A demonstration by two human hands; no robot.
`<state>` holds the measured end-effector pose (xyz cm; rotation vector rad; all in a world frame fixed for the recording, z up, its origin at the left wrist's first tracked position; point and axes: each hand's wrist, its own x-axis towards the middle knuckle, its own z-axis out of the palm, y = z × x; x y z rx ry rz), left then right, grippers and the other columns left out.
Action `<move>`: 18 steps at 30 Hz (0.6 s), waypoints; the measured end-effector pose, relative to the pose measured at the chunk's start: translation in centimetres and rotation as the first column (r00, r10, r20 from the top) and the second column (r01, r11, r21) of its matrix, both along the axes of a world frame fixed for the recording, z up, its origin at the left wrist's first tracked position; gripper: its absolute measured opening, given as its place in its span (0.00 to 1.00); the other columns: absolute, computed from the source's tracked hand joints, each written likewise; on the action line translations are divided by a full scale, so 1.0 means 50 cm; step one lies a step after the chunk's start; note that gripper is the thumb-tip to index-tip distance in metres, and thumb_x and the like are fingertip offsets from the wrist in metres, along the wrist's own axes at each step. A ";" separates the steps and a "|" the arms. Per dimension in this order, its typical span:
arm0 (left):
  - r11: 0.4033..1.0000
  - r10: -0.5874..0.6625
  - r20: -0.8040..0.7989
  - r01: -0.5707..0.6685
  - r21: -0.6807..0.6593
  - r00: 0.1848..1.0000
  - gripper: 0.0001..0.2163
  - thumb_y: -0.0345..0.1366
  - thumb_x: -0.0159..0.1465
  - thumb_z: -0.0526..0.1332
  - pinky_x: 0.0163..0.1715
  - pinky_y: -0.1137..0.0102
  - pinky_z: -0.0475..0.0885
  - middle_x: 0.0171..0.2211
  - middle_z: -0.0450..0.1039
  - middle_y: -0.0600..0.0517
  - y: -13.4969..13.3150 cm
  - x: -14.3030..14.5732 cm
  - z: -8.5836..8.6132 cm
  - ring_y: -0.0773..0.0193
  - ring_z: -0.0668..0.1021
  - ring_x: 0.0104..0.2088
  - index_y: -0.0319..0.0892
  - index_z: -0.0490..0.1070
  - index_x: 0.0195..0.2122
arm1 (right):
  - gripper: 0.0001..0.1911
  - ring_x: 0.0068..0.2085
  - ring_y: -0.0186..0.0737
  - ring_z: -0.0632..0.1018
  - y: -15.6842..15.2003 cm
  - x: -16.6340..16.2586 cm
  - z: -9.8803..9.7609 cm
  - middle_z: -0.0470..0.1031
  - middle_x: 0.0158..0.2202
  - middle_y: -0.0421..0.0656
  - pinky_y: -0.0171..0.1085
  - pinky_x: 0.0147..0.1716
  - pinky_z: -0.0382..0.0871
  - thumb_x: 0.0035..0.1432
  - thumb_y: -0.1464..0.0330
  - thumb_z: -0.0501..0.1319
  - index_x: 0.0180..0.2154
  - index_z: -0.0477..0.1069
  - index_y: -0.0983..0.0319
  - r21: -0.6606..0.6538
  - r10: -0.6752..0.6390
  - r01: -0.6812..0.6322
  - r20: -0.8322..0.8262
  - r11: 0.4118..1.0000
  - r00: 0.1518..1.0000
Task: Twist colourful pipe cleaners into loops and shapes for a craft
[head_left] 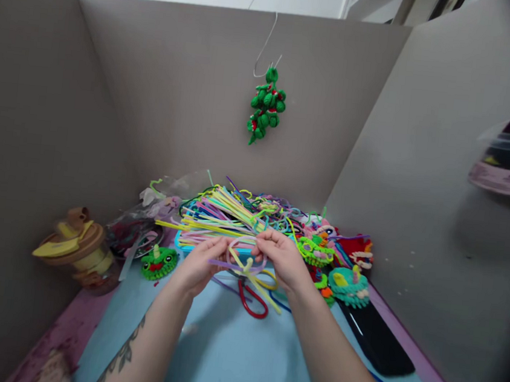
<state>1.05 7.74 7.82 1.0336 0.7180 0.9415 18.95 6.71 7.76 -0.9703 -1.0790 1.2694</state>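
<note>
The fingers of both hands were pinched together on a small bundle of pipe cleaners (247,263), pink, yellow and purple strands looped and crossed between them; the left hand (201,264) gripped the bundle from its left end, the right hand (282,257) from its right, and the two sets of fingertips were close to one another above the table. Around them stood the grey partition walls (155,95), closing in the back and both sides. Below lay the light blue mat (238,353), with a purple edge showing at either side. Behind the hands, at the far end of the mat, was the big pile of coloured stems (225,215), mostly yellow and green, spreading across a blue tray. A black flat object (376,340) lay on the mat to the right of the right forearm. At the left, against the wall, stood a brown and yellow container (78,248). On the back wall a green beaded ornament (266,104) hung from a wire hook. A teal fuzzy figure (349,286) sat just to the right of the right hand, and a green frog-like figure (159,262) sat left of the left hand. A red loop (252,300) lay on the mat just under the held bundle.
</note>
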 end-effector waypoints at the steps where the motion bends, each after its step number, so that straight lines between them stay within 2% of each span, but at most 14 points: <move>1: 1.000 -0.015 -0.002 0.015 0.000 1.000 0.11 0.42 0.56 0.62 0.28 0.74 0.65 0.25 0.70 0.52 -0.001 0.000 0.000 0.70 0.70 0.25 0.37 0.73 0.30 | 0.12 0.19 0.30 0.70 -0.001 0.000 0.001 0.73 0.19 0.38 0.30 0.21 0.61 0.45 0.63 0.65 0.28 0.67 0.63 -0.018 0.017 -0.017 0.024 1.000 1.000; 3: 1.000 -0.027 -0.039 0.027 -0.011 0.999 0.12 0.42 0.55 0.63 0.24 0.76 0.62 0.23 0.69 0.52 -0.001 0.000 -0.002 0.71 0.69 0.23 0.36 0.72 0.27 | 0.12 0.19 0.31 0.70 -0.002 -0.002 0.001 0.74 0.20 0.38 0.31 0.21 0.62 0.45 0.62 0.65 0.27 0.67 0.63 -0.048 0.060 -0.056 0.073 0.997 0.996; 5: 1.000 -0.023 -0.065 0.022 -0.021 0.998 0.12 0.41 0.54 0.65 0.22 0.76 0.60 0.21 0.68 0.53 0.002 0.000 -0.005 0.73 0.67 0.20 0.36 0.72 0.26 | 0.13 0.23 0.33 0.72 -0.003 -0.005 -0.001 0.74 0.23 0.39 0.32 0.25 0.65 0.46 0.61 0.65 0.28 0.67 0.62 -0.019 0.059 -0.057 0.125 0.998 0.990; 8: 0.998 0.037 -0.043 -0.039 -0.053 0.998 0.11 0.40 0.52 0.67 0.23 0.76 0.61 0.20 0.67 0.55 0.009 0.000 -0.013 0.73 0.67 0.20 0.37 0.70 0.24 | 0.15 0.35 0.38 0.75 -0.006 -0.003 -0.004 0.75 0.32 0.42 0.36 0.35 0.68 0.51 0.57 0.62 0.35 0.69 0.61 0.148 -0.047 0.014 0.225 0.989 0.973; 10: 0.994 0.087 -0.022 -0.088 -0.061 0.996 0.12 0.41 0.51 0.67 0.23 0.76 0.62 0.20 0.67 0.55 0.014 -0.002 -0.017 0.72 0.67 0.20 0.37 0.70 0.23 | 0.19 0.42 0.41 0.74 -0.012 0.005 0.000 0.74 0.40 0.45 0.39 0.42 0.67 0.56 0.52 0.56 0.39 0.70 0.60 0.275 -0.099 0.026 0.256 0.961 0.962; 12: 0.991 0.126 -0.012 -0.126 -0.053 0.992 0.12 0.42 0.50 0.67 0.22 0.76 0.61 0.20 0.68 0.55 0.019 -0.005 -0.020 0.72 0.67 0.20 0.37 0.70 0.23 | 0.25 0.46 0.44 0.73 -0.021 0.015 0.011 0.73 0.43 0.47 0.42 0.46 0.66 0.56 0.47 0.51 0.41 0.70 0.59 0.387 -0.054 -0.055 0.265 0.920 0.963; 14: 0.983 0.179 -0.019 -0.180 -0.047 0.984 0.12 0.42 0.50 0.67 0.22 0.76 0.61 0.20 0.68 0.55 0.023 -0.008 -0.020 0.72 0.67 0.20 0.37 0.70 0.23 | 0.29 0.48 0.47 0.72 -0.033 0.022 0.028 0.72 0.43 0.47 0.44 0.49 0.64 0.52 0.43 0.52 0.41 0.71 0.59 0.479 0.027 -0.191 0.327 0.857 0.944; 16: 0.970 0.234 -0.037 -0.236 -0.054 0.971 0.13 0.42 0.49 0.67 0.22 0.77 0.61 0.20 0.68 0.55 0.024 -0.010 -0.018 0.72 0.67 0.20 0.38 0.69 0.22 | 0.26 0.48 0.47 0.72 -0.046 0.020 0.045 0.72 0.43 0.47 0.44 0.49 0.64 0.48 0.47 0.60 0.41 0.72 0.59 0.500 0.024 -0.284 0.465 0.818 0.885; 18: 0.958 0.277 -0.061 -0.281 -0.058 0.959 0.13 0.43 0.48 0.67 0.22 0.76 0.61 0.20 0.68 0.55 0.024 -0.010 -0.016 0.72 0.67 0.20 0.38 0.69 0.22 | 0.18 0.47 0.45 0.72 -0.058 0.010 0.058 0.73 0.43 0.46 0.44 0.49 0.64 0.49 0.58 0.65 0.41 0.72 0.59 0.482 -0.075 -0.290 0.605 0.827 0.792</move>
